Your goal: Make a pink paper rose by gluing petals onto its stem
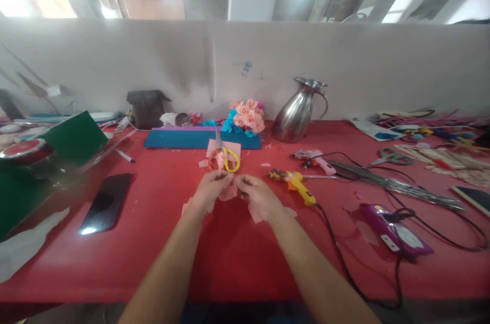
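Note:
My left hand [213,187] and my right hand [257,192] meet over the middle of the red table, fingertips pinched. Between them they hold a small piece of pink crepe paper [228,192]. More pink paper pieces [257,213] lie under and beside both hands. Just beyond my fingers are scissors with yellow and red handles [231,160], resting on a pink paper sheet [233,147]. A small pink paper flower [221,159] sits by their handles. To the right of my right hand lies a yellow glue gun [298,186].
A bunch of pink paper flowers [248,119] and a blue sheet [184,139] lie behind. A steel jug [294,115] stands against the wall. Right are a pink glue gun [316,159], wires [398,181] and a purple extension box [396,232] with cords. A phone [107,202] lies left.

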A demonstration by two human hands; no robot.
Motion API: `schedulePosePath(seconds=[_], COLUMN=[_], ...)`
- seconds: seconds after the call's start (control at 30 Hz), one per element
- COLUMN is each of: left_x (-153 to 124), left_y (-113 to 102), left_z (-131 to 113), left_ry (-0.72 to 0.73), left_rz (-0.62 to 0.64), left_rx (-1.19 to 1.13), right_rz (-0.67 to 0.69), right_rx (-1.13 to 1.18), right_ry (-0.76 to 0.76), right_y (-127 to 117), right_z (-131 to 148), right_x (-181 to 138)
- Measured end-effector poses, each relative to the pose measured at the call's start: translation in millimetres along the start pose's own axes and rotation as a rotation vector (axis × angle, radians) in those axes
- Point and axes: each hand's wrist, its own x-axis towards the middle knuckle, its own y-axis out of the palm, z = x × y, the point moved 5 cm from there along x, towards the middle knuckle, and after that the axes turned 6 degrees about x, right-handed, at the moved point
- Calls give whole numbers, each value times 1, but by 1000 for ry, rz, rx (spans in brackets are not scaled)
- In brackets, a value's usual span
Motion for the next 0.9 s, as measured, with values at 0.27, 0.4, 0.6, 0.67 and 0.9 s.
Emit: schedulePosePath(seconds=[0.27,0.4,0.6,0.67,0.9], left_x=[2,-1,1,1,-3], left_y=[0,2,-2,-3,-1], left_z=[5,1,3,5,-2], left_ry=[-12,-26,-40,-37,-11], left_rz=[38,26,-23,-25,14], left_rx=[43,5,46,94,49], right_rz=[-10,-4,-25,-34,-15], right_rx=[0,4,39,52,32], right_ry=[-10,-7,15,21,31], right_y=[0,0,-1,-2,-3], right_z=[3,0,0,0,-1], right_x=[-2,-1,-2,-2,-1])
